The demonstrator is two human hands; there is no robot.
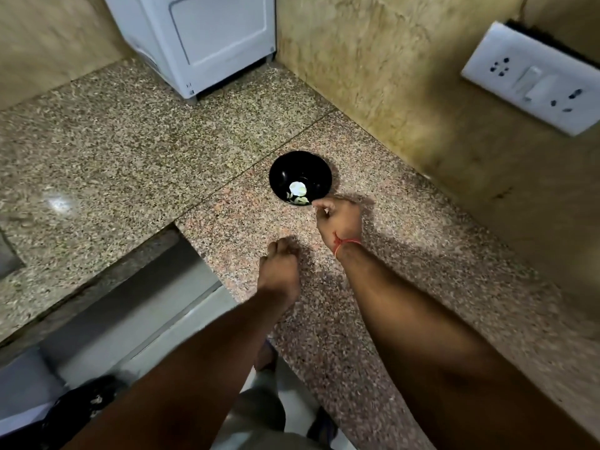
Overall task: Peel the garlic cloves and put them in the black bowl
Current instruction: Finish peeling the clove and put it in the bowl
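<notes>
A small black bowl [300, 177] stands on the speckled granite counter [130, 151] near the wall corner. Pale peeled garlic cloves [300, 200] lie at its near inner side, beside a bright reflection. My right hand [337, 219], with a red thread around the wrist, hovers at the bowl's near right rim with thumb and fingertips pinched together; whether they hold anything is too small to make out. My left hand [281, 267] rests lower left of the bowl with its fingers curled in, and its contents are hidden.
A white appliance [201, 43] stands at the back of the counter. A white socket and switch plate [532, 82] is on the right wall. The counter's edge steps down to a metal ledge [136, 300] at lower left.
</notes>
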